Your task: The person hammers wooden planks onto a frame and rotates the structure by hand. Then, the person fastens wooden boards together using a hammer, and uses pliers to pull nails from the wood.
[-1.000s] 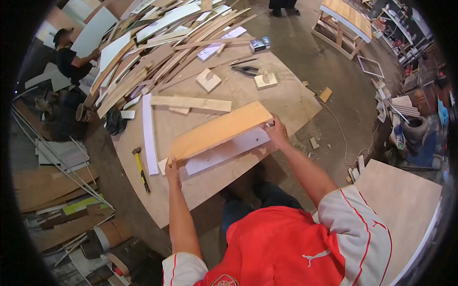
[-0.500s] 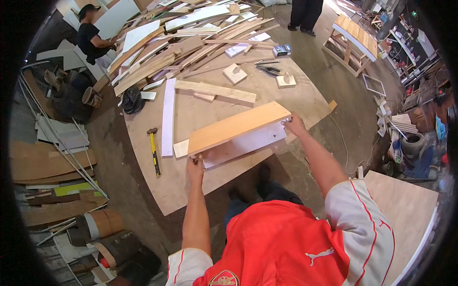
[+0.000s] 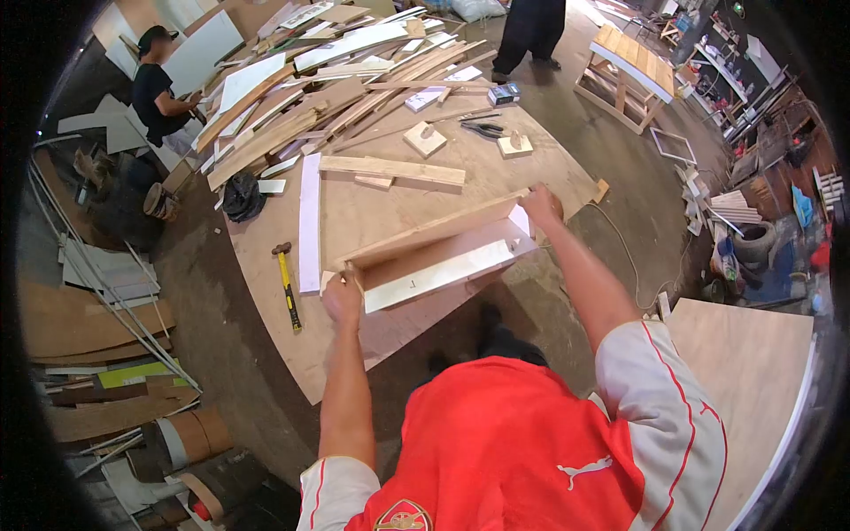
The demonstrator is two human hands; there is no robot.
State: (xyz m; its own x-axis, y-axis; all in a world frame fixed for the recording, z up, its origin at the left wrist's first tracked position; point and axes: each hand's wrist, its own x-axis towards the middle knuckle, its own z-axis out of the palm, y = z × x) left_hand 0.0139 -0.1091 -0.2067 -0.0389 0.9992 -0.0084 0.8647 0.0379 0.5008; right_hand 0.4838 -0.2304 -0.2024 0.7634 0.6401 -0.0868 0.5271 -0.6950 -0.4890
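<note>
A long, narrow wooden box point(image 3: 438, 280) is tilted at the near edge of the plywood worktable, its hollow inside showing between a bare wood board and a white-faced board. My left hand point(image 3: 343, 298) is closed around its left end. At the opposite end my right hand point(image 3: 542, 209) grips the upper corner, fingers partly hidden behind the wood. Left of the box lies a hammer point(image 3: 287, 288) with a yellow and black handle. Between hammer and box is a white strip of board point(image 3: 309, 226), and beyond the box lies a wooden plank point(image 3: 394, 170).
Pliers point(image 3: 483, 130), wood blocks point(image 3: 424, 139) and a small blue box point(image 3: 505, 94) sit on the worktable point(image 3: 558, 168). A scrap-wood pile point(image 3: 354, 93) covers the far side, beside a black bag point(image 3: 243, 196). One person point(image 3: 158, 93) is far left; another's legs point(image 3: 531, 35) stand beyond.
Both hands have turned the box: its orange outer face has gone from view, and the hollow inside now shows. My right hand has shifted up to the corner. The camera view has shifted slightly.
</note>
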